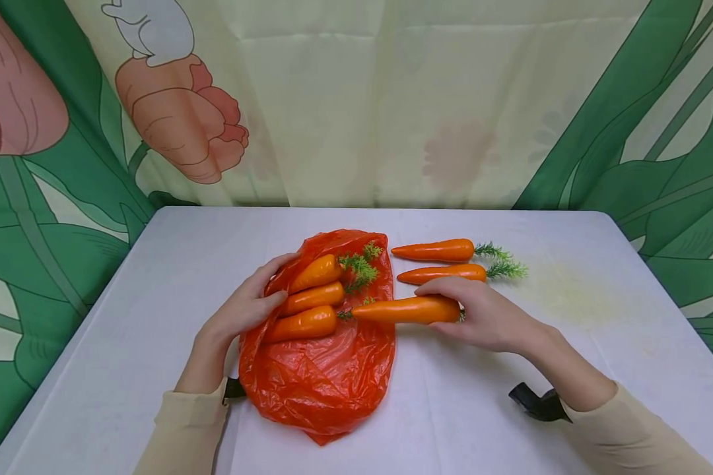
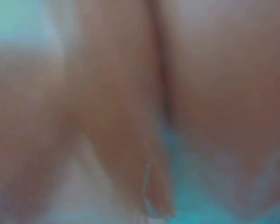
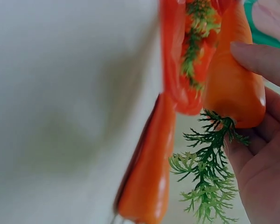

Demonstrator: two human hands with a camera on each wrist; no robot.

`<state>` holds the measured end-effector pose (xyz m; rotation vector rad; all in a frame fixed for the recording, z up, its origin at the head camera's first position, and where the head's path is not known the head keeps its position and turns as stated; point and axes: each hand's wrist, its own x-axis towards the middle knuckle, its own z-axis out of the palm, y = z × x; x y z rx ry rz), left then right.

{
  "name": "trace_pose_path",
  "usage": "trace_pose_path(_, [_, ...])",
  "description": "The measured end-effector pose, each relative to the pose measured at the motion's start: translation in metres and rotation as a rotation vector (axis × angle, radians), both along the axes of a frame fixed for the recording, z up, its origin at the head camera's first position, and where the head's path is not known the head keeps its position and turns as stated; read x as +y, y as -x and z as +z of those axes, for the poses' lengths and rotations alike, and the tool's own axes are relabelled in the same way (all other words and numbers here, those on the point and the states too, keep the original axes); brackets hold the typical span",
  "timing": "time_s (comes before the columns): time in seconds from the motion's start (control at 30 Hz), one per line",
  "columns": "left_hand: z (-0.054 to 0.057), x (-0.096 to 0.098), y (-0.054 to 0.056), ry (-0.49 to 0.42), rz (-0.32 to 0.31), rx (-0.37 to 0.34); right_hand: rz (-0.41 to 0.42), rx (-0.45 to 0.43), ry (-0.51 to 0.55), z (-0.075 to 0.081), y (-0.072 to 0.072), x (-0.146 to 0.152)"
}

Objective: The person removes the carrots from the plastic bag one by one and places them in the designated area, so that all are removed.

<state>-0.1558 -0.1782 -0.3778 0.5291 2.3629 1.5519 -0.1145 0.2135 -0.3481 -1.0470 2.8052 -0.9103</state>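
Observation:
A red plastic bag lies on the table with its mouth spread. Three orange carrots with green tops rest side by side on it, among them the nearest carrot. My left hand holds the bag's left edge between thumb and fingers; the left wrist view is too blurred to add detail. With my right hand I grip another carrot around its thick end, its tip pointing left over the bag. In the right wrist view, the leafy top of this held carrot hangs below my thumb and fingers.
Right of the bag lie two more carrots, the far carrot and the near carrot, tips leftward. A white cloth covers the table. Behind its far edge hangs a printed curtain. Black straps circle both wrists.

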Motion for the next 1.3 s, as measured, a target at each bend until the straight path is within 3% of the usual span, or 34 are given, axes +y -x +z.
trace_pose_path(0.9, [0.002,0.000,-0.001,0.051,0.021,0.003,-0.124,-0.022,-0.064,-0.013,0.011,0.046])
trace_pose_path(1.3, [0.001,0.000,0.000,0.045,0.021,0.006,-0.105,-0.006,-0.099,-0.023,0.013,0.052])
